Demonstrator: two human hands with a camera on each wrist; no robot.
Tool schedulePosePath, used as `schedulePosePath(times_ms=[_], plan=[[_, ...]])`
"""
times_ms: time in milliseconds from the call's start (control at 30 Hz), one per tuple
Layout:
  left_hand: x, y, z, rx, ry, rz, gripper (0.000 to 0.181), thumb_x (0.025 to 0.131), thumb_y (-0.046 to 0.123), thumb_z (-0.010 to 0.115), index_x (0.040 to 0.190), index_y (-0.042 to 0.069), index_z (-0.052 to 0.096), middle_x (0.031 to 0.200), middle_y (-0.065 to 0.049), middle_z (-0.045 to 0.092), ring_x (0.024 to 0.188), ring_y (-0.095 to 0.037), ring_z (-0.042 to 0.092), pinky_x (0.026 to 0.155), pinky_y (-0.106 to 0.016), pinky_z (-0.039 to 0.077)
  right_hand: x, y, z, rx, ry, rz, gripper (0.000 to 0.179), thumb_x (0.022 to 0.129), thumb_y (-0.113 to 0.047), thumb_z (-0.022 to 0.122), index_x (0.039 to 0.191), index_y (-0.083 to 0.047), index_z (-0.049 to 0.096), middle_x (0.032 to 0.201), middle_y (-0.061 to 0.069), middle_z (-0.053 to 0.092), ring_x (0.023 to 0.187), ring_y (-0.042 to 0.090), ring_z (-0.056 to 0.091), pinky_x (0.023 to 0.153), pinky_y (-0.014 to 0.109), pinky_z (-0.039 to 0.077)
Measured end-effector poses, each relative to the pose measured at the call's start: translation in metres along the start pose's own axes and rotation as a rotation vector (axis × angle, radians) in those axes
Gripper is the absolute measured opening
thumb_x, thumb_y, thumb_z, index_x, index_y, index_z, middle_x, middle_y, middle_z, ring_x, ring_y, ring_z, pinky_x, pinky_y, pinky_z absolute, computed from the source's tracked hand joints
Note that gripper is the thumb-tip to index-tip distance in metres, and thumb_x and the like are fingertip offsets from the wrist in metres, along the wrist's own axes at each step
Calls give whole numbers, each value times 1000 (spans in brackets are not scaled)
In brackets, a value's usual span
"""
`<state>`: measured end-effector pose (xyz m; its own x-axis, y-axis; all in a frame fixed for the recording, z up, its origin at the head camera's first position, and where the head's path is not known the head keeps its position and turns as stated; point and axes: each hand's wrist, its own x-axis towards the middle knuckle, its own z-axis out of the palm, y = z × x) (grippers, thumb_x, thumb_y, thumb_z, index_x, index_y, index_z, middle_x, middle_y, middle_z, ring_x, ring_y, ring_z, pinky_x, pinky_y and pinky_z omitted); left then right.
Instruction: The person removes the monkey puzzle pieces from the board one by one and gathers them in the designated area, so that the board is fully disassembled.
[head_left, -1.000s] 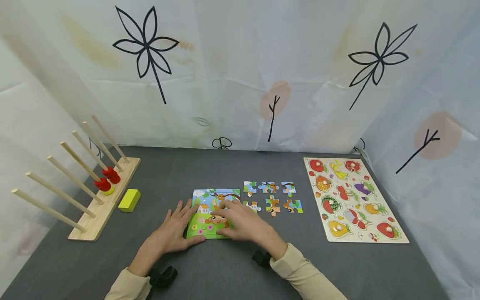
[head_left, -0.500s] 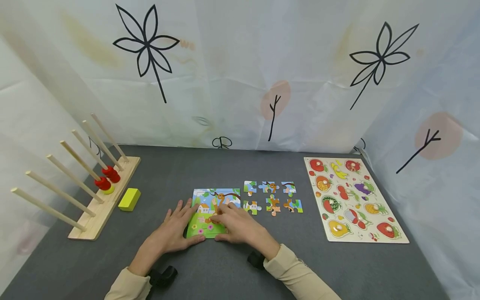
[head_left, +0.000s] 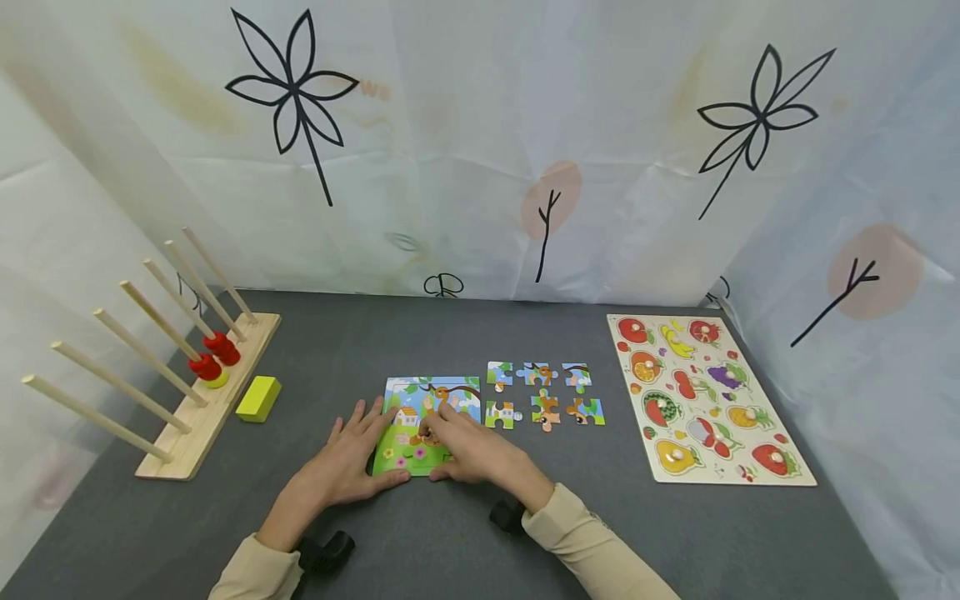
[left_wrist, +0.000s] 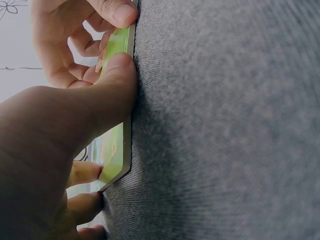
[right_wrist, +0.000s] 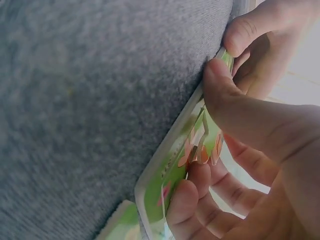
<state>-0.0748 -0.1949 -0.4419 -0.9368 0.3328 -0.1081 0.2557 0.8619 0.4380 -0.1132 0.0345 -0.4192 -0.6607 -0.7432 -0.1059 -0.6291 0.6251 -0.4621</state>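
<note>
A jigsaw puzzle board (head_left: pixel 402 454) with a green, blue and monkey picture lies flat in the middle of the table. My left hand (head_left: pixel 348 458) is spread at its left side; the thumb (left_wrist: pixel 117 80) rests along the front edge and the fingertips touch the left edge. Over the board's right half is my right hand (head_left: pixel 480 446). In the right wrist view its thumb and curled fingers pinch a puzzle piece (right_wrist: pixel 212 137) that stands tilted up from the board. The palm hides part of the picture in the head view.
Several loose puzzle pieces (head_left: pixel 545 408) lie in two rows right of the board. A fruit peg board (head_left: pixel 750 467) lies farther right. At left stands a wooden peg rack (head_left: pixel 191 450) with red and yellow rings, a yellow block (head_left: pixel 258 400) beside it. White curtains surround the table.
My right hand has shifted slightly left over the board, and its fingers have curled in more. My left hand has stayed in place.
</note>
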Motion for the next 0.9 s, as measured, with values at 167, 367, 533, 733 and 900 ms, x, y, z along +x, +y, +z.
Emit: schedulePosePath(times_ms=[167,367,533,733,900], plan=[[-1,0,0,-1,1,4,99,86,56,77,158,2,35,164,-32,28,150,-60,23,111,-81,23,-1,0,1,1,5,-12,49,88,-28,83,130,-13,62,116,3,58,93,10,54,85,24,52],[-1,-1,0,-3,-5,1,99,86,56,76,158,2,36,164,-32,28,150,-59,23,112,-81,23,-1,0,2,-14,16,-24,54,86,-28,84,134,-15,63,107,0,56,84,6,45,76,19,45],[-1,-2,0,-9,-6,-2,99,86,56,76,158,2,36,164,-32,28,150,-59,23,112,-81,22,0,-1,2,-24,18,-1,55,85,-30,85,135,-18,65,106,-1,56,83,6,45,75,19,44],[-1,0,0,-4,-3,4,99,86,56,77,158,2,36,164,-32,28,150,-59,23,111,-81,23,0,-3,2,-51,32,0,55,84,-29,86,135,-18,67,105,-3,57,84,5,47,71,16,44],[-1,0,0,-1,-9,2,100,86,58,76,158,3,35,164,-31,28,150,-59,23,112,-81,23,-1,-5,1,-86,42,-7,54,84,-28,86,135,-19,68,104,-4,58,86,5,50,67,15,42]])
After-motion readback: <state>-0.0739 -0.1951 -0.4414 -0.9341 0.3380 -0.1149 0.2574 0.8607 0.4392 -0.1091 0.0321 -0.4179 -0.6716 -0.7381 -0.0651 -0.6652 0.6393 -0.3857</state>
